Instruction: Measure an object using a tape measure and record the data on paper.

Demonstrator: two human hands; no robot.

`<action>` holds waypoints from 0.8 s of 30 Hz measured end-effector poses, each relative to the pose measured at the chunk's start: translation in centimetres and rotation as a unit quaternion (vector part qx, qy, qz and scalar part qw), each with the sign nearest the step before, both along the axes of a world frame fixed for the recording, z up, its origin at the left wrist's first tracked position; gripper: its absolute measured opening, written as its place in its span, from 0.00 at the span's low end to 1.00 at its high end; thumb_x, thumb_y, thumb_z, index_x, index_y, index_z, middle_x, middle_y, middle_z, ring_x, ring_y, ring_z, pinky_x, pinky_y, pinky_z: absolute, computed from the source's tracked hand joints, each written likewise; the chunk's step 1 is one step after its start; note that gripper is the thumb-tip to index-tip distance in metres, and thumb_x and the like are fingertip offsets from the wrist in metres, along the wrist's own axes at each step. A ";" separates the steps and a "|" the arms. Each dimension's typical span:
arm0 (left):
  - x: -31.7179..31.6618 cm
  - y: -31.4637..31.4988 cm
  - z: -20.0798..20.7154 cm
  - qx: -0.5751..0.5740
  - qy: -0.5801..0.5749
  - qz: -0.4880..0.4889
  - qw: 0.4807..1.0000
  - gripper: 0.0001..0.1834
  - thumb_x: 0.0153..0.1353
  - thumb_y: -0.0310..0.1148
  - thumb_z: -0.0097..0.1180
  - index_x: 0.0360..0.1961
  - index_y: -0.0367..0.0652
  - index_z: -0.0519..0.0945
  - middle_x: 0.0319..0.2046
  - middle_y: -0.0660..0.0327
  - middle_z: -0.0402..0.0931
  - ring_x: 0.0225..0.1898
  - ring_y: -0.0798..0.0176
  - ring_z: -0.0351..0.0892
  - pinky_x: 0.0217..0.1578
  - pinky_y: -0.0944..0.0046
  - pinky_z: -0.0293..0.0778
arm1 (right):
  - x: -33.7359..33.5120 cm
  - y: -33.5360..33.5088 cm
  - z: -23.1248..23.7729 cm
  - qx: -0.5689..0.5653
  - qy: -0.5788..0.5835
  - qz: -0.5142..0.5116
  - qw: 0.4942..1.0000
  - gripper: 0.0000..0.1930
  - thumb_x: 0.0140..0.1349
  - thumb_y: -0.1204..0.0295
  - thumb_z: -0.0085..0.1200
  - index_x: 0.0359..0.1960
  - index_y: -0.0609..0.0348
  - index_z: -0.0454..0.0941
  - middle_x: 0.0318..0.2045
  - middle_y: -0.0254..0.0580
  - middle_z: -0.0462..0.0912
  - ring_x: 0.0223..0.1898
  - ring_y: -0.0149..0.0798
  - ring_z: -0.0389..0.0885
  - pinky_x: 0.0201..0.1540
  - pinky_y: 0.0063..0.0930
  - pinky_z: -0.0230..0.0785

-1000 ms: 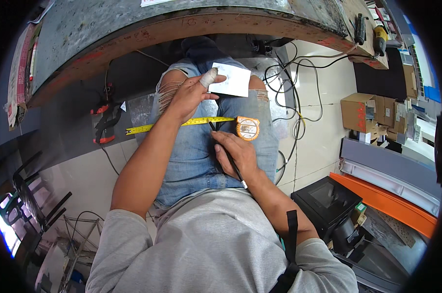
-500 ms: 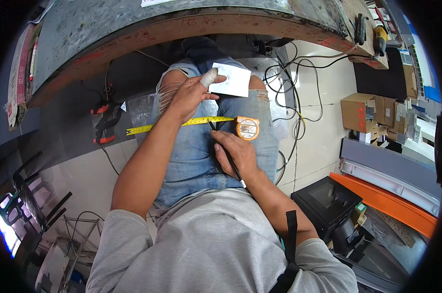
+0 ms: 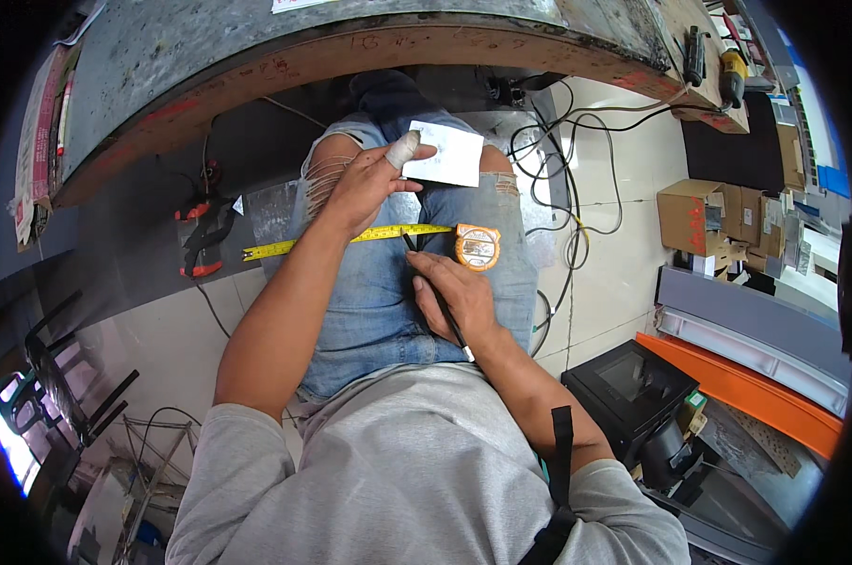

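Orange-cased tape measure (image 3: pixel 478 248) lies extended across denim-clad thighs (image 3: pixel 355 287) and could slide if a knee shifts; left grip (image 3: pixel 362 190) pinches white paper (image 3: pixel 459 158), right grip (image 3: pixel 459 294) curls snugly round a black pen (image 3: pixel 457 331).

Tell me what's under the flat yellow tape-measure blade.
Blue denim jeans show around the flat yellow tape-measure blade; its left end overhangs a dark grey surface. Anything directly beneath is covered; the bare left forearm hides part.
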State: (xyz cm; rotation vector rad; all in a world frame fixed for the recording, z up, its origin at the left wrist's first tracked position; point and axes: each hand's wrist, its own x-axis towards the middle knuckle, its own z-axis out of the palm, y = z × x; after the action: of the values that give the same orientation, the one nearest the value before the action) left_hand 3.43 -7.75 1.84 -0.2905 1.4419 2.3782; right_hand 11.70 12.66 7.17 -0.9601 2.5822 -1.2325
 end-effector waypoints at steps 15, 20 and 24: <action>0.0 0.0 0.0 -0.003 -0.007 0.003 1.000 0.31 0.73 0.58 0.51 0.56 0.39 0.84 0.62 0.56 0.77 0.61 0.62 0.75 0.51 0.63 0.77 | 0.0 0.0 0.1 0.002 -0.004 -0.004 1.000 0.15 0.64 0.75 0.56 0.53 0.59 0.81 0.45 0.49 0.86 0.40 0.49 0.87 0.41 0.37 0.80; 0.0 0.1 0.0 -0.006 -0.006 -0.001 1.000 0.31 0.73 0.58 0.49 0.57 0.39 0.83 0.62 0.56 0.77 0.61 0.62 0.74 0.52 0.63 0.77 | 0.0 0.1 -0.1 -0.003 0.004 -0.004 1.000 0.15 0.64 0.75 0.56 0.53 0.60 0.81 0.45 0.49 0.86 0.39 0.49 0.87 0.41 0.36 0.80; -0.1 0.1 0.1 -0.005 -0.001 -0.006 1.000 0.32 0.73 0.58 0.49 0.57 0.40 0.83 0.62 0.56 0.76 0.62 0.62 0.74 0.52 0.63 0.77 | 0.0 0.1 -0.2 -0.012 0.011 -0.004 1.000 0.15 0.64 0.75 0.57 0.53 0.60 0.81 0.44 0.49 0.86 0.39 0.49 0.87 0.40 0.36 0.80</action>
State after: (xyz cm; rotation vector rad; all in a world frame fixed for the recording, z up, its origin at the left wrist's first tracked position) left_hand 3.33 -7.69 1.90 -0.2858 1.4512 2.3601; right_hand 11.70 12.74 6.96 -0.9742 2.5958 -1.2635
